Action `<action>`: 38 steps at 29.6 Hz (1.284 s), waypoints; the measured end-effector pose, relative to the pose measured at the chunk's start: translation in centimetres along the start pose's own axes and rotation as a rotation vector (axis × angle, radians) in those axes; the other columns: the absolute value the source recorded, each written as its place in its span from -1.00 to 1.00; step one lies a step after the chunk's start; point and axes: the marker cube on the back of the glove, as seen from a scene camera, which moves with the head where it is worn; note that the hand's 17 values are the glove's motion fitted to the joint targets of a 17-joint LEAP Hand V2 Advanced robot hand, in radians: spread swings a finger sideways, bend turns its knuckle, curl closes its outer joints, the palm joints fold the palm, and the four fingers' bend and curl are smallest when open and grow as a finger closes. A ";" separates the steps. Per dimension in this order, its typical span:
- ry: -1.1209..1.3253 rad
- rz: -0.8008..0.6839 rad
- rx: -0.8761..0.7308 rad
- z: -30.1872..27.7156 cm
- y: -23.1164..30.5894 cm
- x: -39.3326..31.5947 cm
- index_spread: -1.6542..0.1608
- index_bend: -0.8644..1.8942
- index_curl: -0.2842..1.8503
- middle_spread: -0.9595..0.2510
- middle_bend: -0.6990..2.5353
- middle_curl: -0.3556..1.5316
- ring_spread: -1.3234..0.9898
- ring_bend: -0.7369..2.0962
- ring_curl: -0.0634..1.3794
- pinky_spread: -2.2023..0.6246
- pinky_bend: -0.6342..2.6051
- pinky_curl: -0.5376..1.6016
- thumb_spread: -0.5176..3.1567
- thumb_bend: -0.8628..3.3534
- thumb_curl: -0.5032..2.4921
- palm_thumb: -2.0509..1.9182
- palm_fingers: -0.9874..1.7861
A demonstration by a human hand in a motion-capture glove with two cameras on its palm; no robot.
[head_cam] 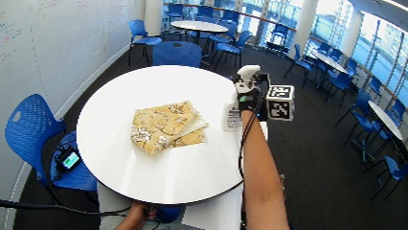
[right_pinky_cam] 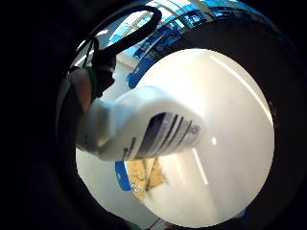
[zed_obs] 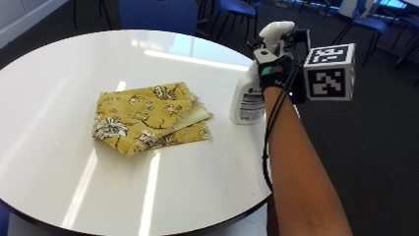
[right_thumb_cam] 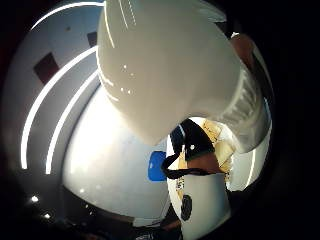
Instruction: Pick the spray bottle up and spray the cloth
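A round white table [zed_obs: 78,64] carries a folded yellow cloth [zed_obs: 147,118] with a pale floral print, lying near its middle. Towards three o'clock from the cloth, close to the table's edge, a white spray bottle [zed_obs: 247,101] stands upright – its base looks to be on or just above the tabletop, which one I cannot tell. Bottle and cloth are near each other but apart.

The gloved right hand [zed_obs: 274,59] is wrapped around the bottle's neck, just under the white trigger head [zed_obs: 275,29], with the forearm reaching in from the six o'clock side of the table. The fingers are curled round the neck, so the hand is grasping the bottle.

From the little-finger side of the palm, the labelled body of the bottle [right_pinky_cam: 144,127] fills much of the picture, with the cloth [right_pinky_cam: 144,177] on the table beyond it – from the thumb side the bottle's white head [right_thumb_cam: 165,65] looms close

Blue chairs [head_cam: 175,52] stand round the table
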 end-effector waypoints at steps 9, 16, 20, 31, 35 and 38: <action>-0.032 0.035 -0.025 0.6 -1.6 -0.8 0.47 -0.22 -0.43 0.36 -0.29 -0.14 0.01 -0.15 -0.35 0.57 -0.54 -0.28 -0.17 -0.60 -0.41 0.44 0.56; -0.167 -0.013 0.026 1.5 -2.3 -1.1 0.50 -0.18 -0.38 0.32 -0.26 -0.12 -0.01 -0.12 -0.33 0.54 -0.53 -0.29 -0.18 -0.59 -0.39 0.46 0.60; -0.195 -0.103 0.124 1.2 -2.8 -1.9 0.51 -0.23 -0.37 0.29 -0.27 -0.12 -0.02 -0.09 -0.31 0.47 -0.41 -0.23 -0.23 -0.59 -0.36 0.48 0.71; -0.212 -0.244 0.253 0.4 -3.7 -5.3 0.53 -0.21 -0.32 0.27 -0.22 -0.08 -0.03 -0.02 -0.27 0.37 -0.33 -0.16 -0.32 -0.60 -0.29 0.49 0.75; -0.204 -0.264 0.264 0.4 -3.8 -6.0 0.53 -0.20 -0.30 0.25 -0.21 -0.07 -0.03 -0.01 -0.26 0.36 -0.32 -0.15 -0.34 -0.60 -0.27 0.50 0.75; -0.204 -0.272 0.270 0.1 -3.8 -6.4 0.53 -0.19 -0.28 0.25 -0.20 -0.07 -0.03 0.00 -0.26 0.35 -0.32 -0.14 -0.36 -0.60 -0.26 0.50 0.74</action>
